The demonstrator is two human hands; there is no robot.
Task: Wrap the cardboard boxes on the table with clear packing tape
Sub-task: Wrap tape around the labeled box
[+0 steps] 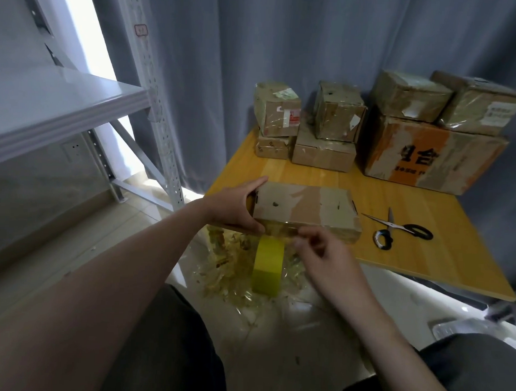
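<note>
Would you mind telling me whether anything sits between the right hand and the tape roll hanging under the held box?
Nothing visible does. The tape roll hangs below the front edge of the box that the left hand grips, and the right hand is right beside the roll, with only open air between.

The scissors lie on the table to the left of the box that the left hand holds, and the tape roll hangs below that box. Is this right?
Not quite. The head view shows the scissors lying on the table to the right of the box, not to the left. The rest holds: the tape roll hangs below that box.
</note>
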